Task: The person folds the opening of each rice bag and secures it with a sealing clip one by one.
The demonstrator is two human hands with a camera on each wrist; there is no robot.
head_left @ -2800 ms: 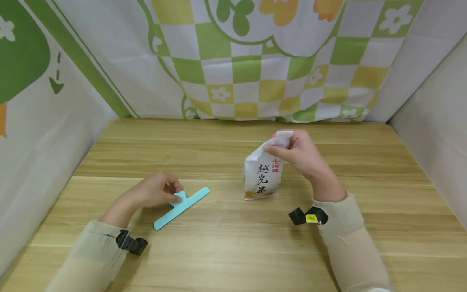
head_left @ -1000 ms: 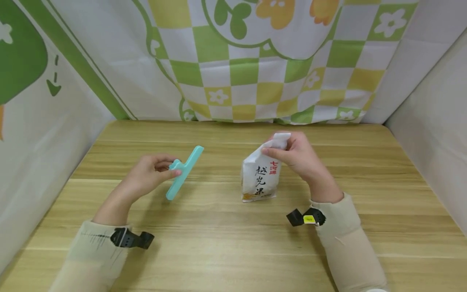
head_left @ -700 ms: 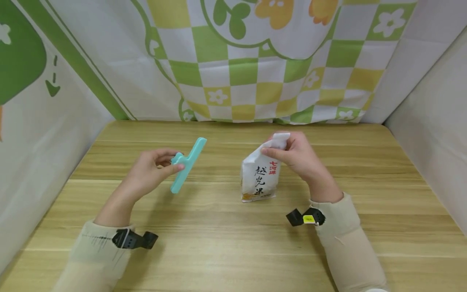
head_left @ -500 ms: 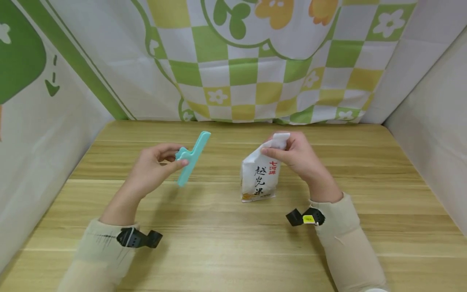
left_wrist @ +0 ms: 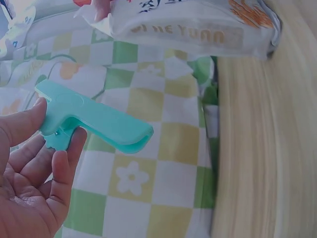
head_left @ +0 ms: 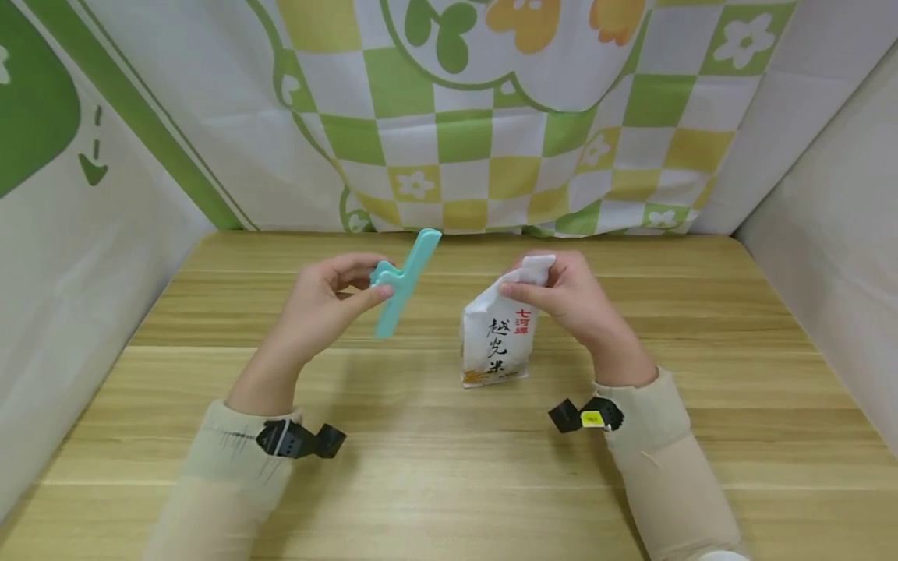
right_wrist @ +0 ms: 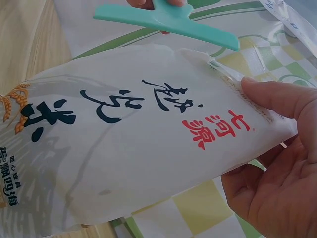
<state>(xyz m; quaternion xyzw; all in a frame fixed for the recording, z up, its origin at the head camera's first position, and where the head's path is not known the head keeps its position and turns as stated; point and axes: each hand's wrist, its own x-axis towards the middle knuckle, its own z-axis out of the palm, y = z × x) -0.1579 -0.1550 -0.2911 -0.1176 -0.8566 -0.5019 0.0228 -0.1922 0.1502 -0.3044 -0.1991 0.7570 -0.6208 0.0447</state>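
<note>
A turquoise bag clip [head_left: 408,284] is pinched by its handle between the thumb and fingers of my left hand [head_left: 326,300], raised above the table. In the left wrist view the clip [left_wrist: 99,116] has its long bar pointing away from the palm. My right hand [head_left: 571,300] grips the folded top of a white rice bag [head_left: 496,343] printed with black and red characters. The bag stands upright, its lower edge at the tabletop. Across a short gap to its left is the clip. In the right wrist view, the thumb presses the bag's [right_wrist: 133,129] upper end.
The wood-grain table [head_left: 449,483] spreads under both hands. A green, yellow and white checked cloth [head_left: 491,148] hangs at its back edge, and pale cloth walls [head_left: 835,234] close in the sides. Black cameras are strapped at both wrists.
My left hand has lifted the clip off the table and carried it right and away from me, toward the bag, turning its bar steeper. My right hand and the bag have barely moved.
</note>
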